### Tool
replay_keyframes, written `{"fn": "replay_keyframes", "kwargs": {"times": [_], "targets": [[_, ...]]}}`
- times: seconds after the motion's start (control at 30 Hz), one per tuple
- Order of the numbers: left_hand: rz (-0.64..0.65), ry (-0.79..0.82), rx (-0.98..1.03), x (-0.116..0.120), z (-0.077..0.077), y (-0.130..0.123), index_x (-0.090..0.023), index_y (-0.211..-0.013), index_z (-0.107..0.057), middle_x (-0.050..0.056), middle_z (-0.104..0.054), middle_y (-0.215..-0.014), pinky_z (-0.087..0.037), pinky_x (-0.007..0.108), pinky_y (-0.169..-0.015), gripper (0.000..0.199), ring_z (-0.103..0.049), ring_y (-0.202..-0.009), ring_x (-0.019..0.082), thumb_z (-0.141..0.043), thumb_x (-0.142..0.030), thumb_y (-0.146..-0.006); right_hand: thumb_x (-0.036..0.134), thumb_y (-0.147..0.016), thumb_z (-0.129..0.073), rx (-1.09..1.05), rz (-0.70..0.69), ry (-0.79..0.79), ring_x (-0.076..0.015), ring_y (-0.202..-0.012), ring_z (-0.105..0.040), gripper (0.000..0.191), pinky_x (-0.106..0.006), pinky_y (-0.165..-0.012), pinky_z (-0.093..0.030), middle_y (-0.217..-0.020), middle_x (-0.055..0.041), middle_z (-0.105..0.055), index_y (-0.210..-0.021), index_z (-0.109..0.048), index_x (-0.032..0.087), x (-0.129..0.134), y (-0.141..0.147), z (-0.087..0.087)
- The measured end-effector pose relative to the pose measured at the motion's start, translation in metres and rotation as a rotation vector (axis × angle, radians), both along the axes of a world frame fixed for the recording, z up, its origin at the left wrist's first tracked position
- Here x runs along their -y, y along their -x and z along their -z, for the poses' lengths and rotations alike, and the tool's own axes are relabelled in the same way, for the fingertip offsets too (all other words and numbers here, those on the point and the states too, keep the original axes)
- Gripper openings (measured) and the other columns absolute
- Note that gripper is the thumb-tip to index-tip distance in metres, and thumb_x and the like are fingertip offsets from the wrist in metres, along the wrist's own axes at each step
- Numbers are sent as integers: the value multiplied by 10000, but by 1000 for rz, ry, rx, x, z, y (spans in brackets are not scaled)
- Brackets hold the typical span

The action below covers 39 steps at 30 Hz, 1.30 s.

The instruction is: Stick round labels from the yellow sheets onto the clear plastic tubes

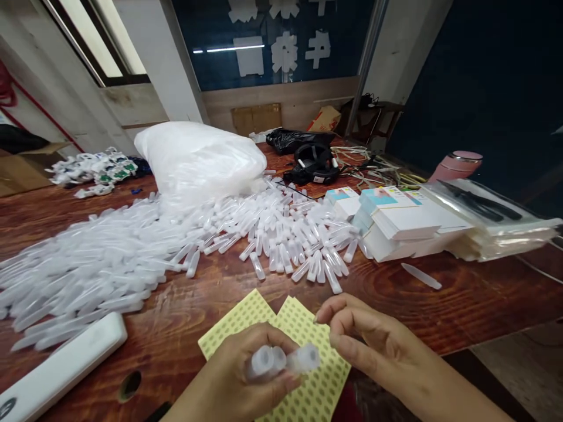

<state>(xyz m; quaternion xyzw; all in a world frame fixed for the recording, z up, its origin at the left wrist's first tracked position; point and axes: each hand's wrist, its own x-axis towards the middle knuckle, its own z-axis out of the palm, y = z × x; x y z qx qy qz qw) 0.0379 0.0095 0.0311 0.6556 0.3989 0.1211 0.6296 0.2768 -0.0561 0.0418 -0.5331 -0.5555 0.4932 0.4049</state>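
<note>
Several translucent plastic tubes (pixel 303 358) are bunched in my left hand (pixel 250 372), its fingers wrapped round them and their round ends towards me. Just right of them is my right hand (pixel 373 346), fingers curved and apart, with nothing visible between them. Beneath the hands lie yellow sheets (pixel 314 378) covered with rows of small round dots. Beyond the sheets, a large heap of similar tubes (pixel 109 246) spreads across the wooden table (pixel 211 296). One single tube (pixel 421 276) lies apart on the right.
A full white bag (pixel 197 158) stands behind the heap. Card stacks (pixel 396 217), clear plastic packets (pixel 492 217) and a pink bottle (pixel 457 166) are on the right. A long white device (pixel 65 369) lies at front left, near a hole (pixel 131 385) in the tabletop.
</note>
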Motion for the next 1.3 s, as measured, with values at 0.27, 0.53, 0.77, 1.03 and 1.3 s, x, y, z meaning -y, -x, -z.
{"fn": "replay_keyframes", "kwargs": {"times": [0.27,0.53,0.77,1.03,1.3], "targets": [[-39,-56,88,6,7,30,-226,-978,-749,-1,-633,-775,-355,219,-583,259,-484,-638,134,-756,-474,-903,472,-1004,-618,27,-215,69,-168,-1129,-648,239,-255,-1035,-489,-1125,5,-678,-904,-706,274,-17,22,-26],[-63,-13,149,6,11,36,-208,-942,-730,-2,-603,-763,-343,227,-576,292,-459,-624,132,-757,-493,-885,499,-1011,-596,81,-160,49,-201,-1190,-626,216,-314,-1065,-488,-1154,-10,-687,-1057,-667,300,-13,29,-24],[12,130,77,6,4,26,-184,-1026,-654,-29,-541,-797,-379,215,-610,272,-454,-678,129,-669,-436,-924,474,-952,-668,134,-22,-192,-225,-989,-711,306,-359,-918,-590,-1016,-43,-735,-1212,-643,314,-10,42,29],[59,-618,-328,-93,-9,25,-194,-981,-580,0,-661,-881,-442,269,-670,99,-617,-777,197,-580,-183,-882,541,-952,-655,-79,308,-30,-229,-1101,-706,457,-357,-964,-597,-1123,-90,-723,-1328,-575,295,-14,27,51],[471,-892,-547,-148,-14,-6,-156,-1066,-700,53,-714,-1054,-533,468,-948,103,-679,-1004,249,-701,-169,-964,517,-919,-713,-62,339,-9,-247,-1078,-761,506,-341,-914,-646,-1098,-92,-773,-1350,-570,295,-8,-13,75]]}}
